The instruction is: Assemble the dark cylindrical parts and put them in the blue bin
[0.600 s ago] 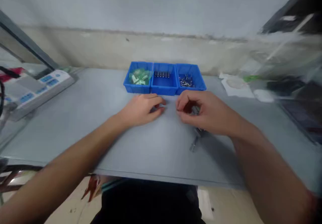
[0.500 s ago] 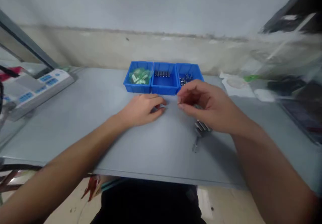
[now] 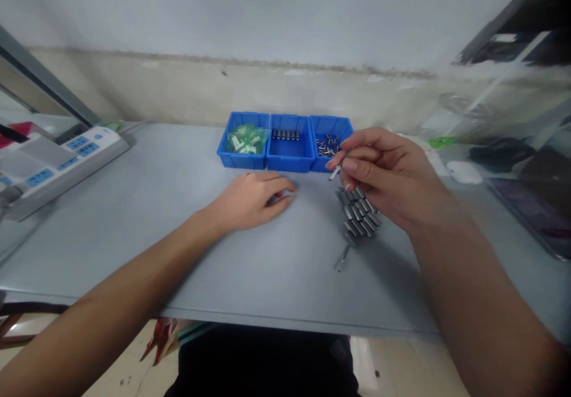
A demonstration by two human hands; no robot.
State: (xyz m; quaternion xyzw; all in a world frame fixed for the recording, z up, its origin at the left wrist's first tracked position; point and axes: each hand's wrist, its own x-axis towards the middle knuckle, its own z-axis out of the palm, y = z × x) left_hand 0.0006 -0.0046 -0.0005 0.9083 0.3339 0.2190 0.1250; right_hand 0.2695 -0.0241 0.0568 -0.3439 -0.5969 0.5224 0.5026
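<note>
Pinching a small metal pin (image 3: 335, 171) between thumb and fingertips, the right hand (image 3: 388, 174) hovers just above a grey table (image 3: 178, 254), its fingers closed on the pin. Directly below lies a neat cluster of similar metal pieces (image 3: 359, 215), set side by side in rows, with one stray piece (image 3: 341, 260) nearer the table's front edge. The left hand (image 3: 254, 197) rests on the table to the left, palm down, fingers curled loosely; whether it covers anything small cannot be told. Behind both hands stand three blue bins in a row: the left bin (image 3: 243, 139) holds green packets, the middle bin (image 3: 288, 141) a line of dark parts, the right bin (image 3: 330, 141) loose silvery pins. A white power strip (image 3: 57, 159) lies far left. By the look of it, a pin is in hand between the bin and the rows; placing it would call for a careful descent and alignment beside the others without disturbing them.
</note>
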